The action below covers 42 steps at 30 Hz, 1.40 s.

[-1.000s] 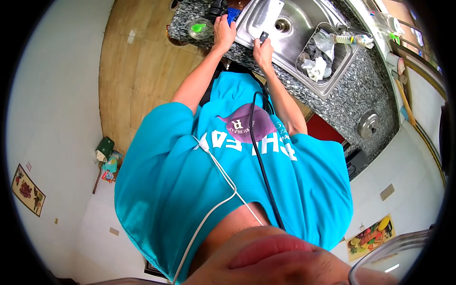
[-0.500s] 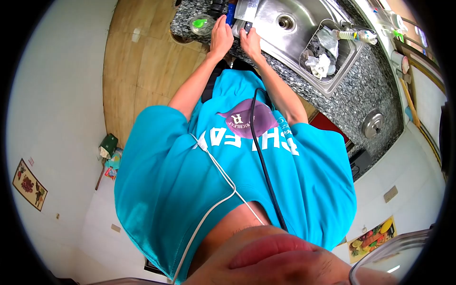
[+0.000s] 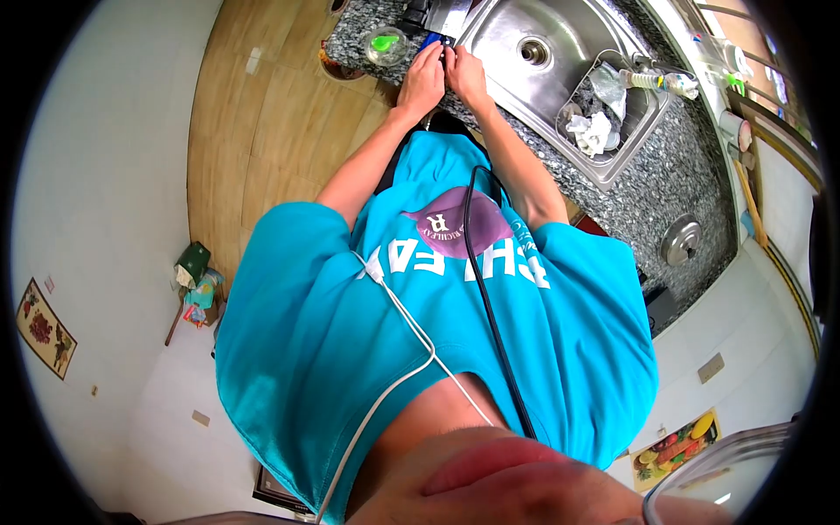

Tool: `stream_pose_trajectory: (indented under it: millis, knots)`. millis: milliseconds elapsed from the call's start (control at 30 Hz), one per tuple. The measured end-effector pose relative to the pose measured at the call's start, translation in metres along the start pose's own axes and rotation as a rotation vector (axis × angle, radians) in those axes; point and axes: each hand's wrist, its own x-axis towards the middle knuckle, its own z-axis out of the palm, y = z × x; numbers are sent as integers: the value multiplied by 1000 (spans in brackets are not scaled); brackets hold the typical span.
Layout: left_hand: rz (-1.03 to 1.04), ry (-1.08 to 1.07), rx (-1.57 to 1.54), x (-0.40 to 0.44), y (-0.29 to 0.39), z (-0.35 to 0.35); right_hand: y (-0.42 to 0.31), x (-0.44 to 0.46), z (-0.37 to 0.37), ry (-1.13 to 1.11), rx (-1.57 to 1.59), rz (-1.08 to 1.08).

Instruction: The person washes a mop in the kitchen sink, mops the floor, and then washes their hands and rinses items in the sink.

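Note:
A knife with a broad metal blade and a dark handle lies at the top edge of the view, beside the sink. My right hand is closed at its handle. Close against it, my left hand has its fingers bent together at a blue and black object, which is mostly covered by the fingers and cut off by the frame's dark rim. The fingertips of both hands nearly meet. A clear round container with something bright green in it stands left of my hands.
Right of my hands is a steel sink set in a speckled granite counter. A wire basket with crumpled plastic sits in its corner, near a bottle. A round metal lid lies farther along the counter.
My right hand has moved up and left toward my left hand, and the knife has shifted up with it. The view has tilted slightly.

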Motion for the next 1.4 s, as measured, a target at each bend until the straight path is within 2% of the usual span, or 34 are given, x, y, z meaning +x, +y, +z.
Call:
stream_pose_trajectory:
  millis: [133, 200, 400, 467, 667, 733, 800, 867, 1000, 1300, 1400]
  knots:
    - [-3, -4, 20, 3, -5, 3, 9, -4, -8, 58, 65, -40]
    - [39, -25, 51, 7, -5, 4, 10, -4, -11, 18, 103, -59]
    - [154, -98, 118, 16, 12, 14, 16, -28, -30, 55, 177, 82]
    - [281, -111, 257, 19, 21, 23, 21, -42, -42, 82, 332, 170]
    - [441, -412, 171, 18, 50, 67, 44, -81, -89, 306, 338, 199]
    - [522, -454, 224, 17, 65, 81, 61, -94, -102, 445, 68, -24]
    - [556, -500, 235, 22, 86, 90, 68, -107, -127, 407, 88, -3]
    - [657, -620, 160, 25, 109, 99, 75, -122, -155, 458, 5, -175]
    - [805, -731, 161, 27, 152, 100, 93, -156, -209, 322, -37, -290]
    - [749, -780, 185, -13, 210, 92, 111, -195, -280, 74, -52, -518]
    - [752, -781, 174, -12, 221, 85, 104, -202, -297, 9, -54, -530]
